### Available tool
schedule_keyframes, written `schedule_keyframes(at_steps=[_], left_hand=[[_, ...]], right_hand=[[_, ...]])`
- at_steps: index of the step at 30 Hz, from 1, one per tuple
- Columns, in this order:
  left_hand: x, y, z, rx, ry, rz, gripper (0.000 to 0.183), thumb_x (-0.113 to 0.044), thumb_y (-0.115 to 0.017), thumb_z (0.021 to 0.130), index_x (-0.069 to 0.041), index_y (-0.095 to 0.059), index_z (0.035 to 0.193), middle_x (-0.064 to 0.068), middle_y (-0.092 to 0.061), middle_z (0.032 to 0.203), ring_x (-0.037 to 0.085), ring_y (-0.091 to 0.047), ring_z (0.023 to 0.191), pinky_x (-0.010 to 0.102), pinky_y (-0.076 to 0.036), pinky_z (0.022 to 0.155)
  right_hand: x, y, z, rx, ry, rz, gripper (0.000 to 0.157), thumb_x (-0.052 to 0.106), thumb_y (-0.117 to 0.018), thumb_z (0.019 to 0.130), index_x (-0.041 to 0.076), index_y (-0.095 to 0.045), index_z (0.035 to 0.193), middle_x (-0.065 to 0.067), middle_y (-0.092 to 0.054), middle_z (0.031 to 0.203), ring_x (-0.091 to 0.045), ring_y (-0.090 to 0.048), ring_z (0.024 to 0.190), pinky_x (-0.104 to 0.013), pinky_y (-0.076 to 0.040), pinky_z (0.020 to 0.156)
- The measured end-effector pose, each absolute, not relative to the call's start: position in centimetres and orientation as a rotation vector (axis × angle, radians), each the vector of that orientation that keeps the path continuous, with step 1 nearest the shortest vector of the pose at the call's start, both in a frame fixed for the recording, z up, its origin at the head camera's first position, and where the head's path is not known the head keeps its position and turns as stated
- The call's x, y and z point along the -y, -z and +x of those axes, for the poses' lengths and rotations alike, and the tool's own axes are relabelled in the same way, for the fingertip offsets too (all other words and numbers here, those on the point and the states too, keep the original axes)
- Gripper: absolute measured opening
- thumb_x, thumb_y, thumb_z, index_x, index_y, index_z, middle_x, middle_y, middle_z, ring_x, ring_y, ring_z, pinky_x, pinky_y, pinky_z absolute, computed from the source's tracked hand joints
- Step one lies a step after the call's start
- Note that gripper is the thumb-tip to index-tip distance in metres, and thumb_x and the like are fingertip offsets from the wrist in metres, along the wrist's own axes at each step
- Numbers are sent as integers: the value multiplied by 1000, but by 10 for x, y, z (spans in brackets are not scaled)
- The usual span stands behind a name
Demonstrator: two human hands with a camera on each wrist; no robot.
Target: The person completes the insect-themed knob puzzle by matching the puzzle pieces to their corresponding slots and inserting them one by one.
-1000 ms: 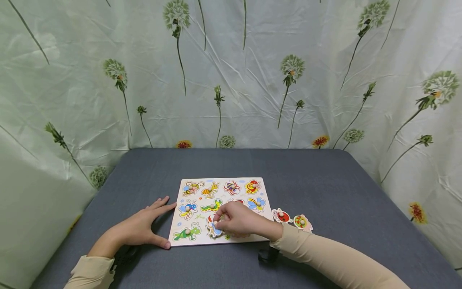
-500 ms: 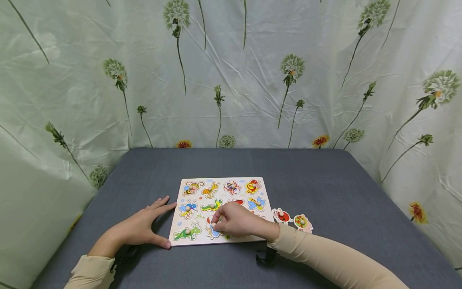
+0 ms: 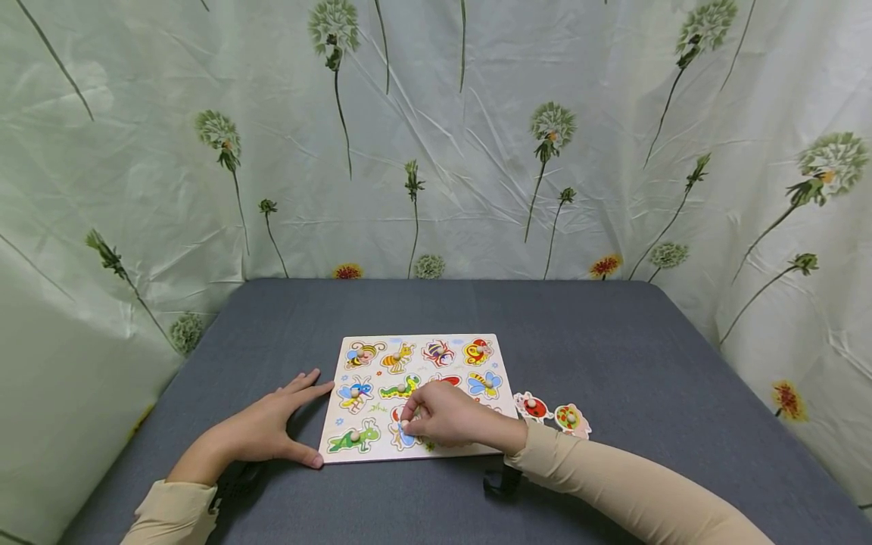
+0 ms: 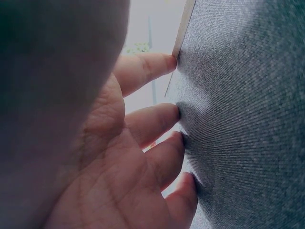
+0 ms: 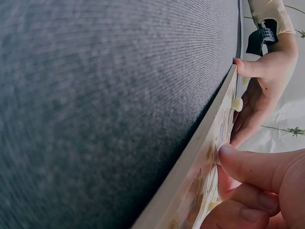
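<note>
A wooden peg puzzle board (image 3: 371,412) with insect pictures lies on the table. My right hand (image 3: 446,412) is over its front middle and pinches the small knob of a blue-winged insect piece (image 3: 400,437) between thumb and fingertips. The piece lies at its outline in the front row, partly hidden by the fingers. My left hand (image 3: 272,428) rests with spread fingers at the board's left edge, its thumb at the front left corner. In the left wrist view, the left fingertips (image 4: 167,62) touch the cloth and board edge. The right wrist view shows the right thumb (image 5: 233,155) on the knob.
Two loose pieces, a red ladybug (image 3: 534,409) and a round green-and-red bug (image 3: 571,420), lie right of the board. Other pieces, such as a green grasshopper (image 3: 354,437), sit in the board. Grey cloth (image 3: 579,325) covers the table; a flowered curtain (image 3: 477,189) hangs behind.
Between one second and half a second ago, my right hand shifted slightly left and the insect piece settled flatter into its outline. Since then almost nothing has moved; the left hand stayed still.
</note>
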State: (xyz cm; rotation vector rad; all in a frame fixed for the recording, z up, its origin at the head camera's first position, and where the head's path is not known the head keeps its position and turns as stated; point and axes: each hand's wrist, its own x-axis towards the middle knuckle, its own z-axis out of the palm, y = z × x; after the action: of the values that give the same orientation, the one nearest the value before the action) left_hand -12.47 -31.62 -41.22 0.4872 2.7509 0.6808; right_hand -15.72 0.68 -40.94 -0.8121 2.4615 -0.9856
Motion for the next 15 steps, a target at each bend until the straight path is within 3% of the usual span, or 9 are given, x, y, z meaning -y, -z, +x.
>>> schedule_keyframes(at_steps=[15], left_hand=[[315,411,-125,-2741,-692,471,120,-54,-99,69,-20,-41,168,27,-23,176,58,-20,161,83,-25,119]], right_hand=[[-9,407,-160,-2464,977,-823,5,12,-81,93,12,-78,90,11,-45,51,-4,-39,44,-19,-31,46]])
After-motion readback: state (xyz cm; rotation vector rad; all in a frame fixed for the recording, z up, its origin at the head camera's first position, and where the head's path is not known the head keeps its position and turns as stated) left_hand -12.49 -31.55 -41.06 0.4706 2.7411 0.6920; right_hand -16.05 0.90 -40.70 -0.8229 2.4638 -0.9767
